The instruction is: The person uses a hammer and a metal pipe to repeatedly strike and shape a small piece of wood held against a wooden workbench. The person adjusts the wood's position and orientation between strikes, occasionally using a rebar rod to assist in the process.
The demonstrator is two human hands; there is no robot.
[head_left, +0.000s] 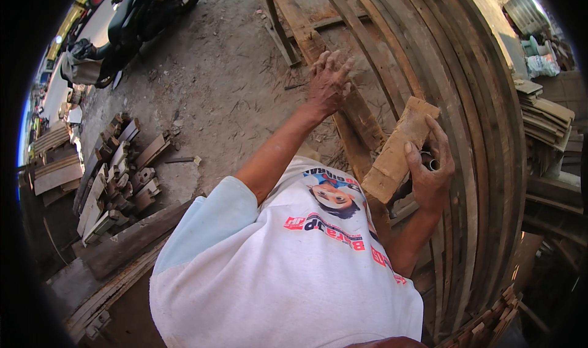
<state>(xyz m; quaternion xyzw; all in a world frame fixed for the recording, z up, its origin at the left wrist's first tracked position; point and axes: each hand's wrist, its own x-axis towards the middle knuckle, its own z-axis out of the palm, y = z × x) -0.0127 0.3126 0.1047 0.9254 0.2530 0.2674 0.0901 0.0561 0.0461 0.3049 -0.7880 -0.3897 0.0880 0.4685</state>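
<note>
Wooden block (401,151), oblong and dusty brown, held slantwise in the right hand (433,158), right of the body's midline and just above the long timbers. Right fingers closed part way around its right side, thumb laid on the broad face and forefinger bent to the upper right edge; the other fingers curled below, near a small round metal piece (433,164) too shaded to make out. Left hand (331,85) farther forward, back upward, laid over a plank (362,118), with fingers spread a little and bent at the knuckles; impossible to tell whether gripping or merely resting there. Between and below both arms, a white shirt (263,287) with pale blue sleeve (205,219) and coloured print on the front. To the right, many long brown timbers (456,91) lying side by side, running from the upper edge toward the lower right. Beyond those, a stack of thin boards (548,121) at the far right. To the left, bare ground (220,72) with small litter, a jumbled heap of wood offcuts (113,179), and a dark motorbike (138,26) parked at upper left.
</note>
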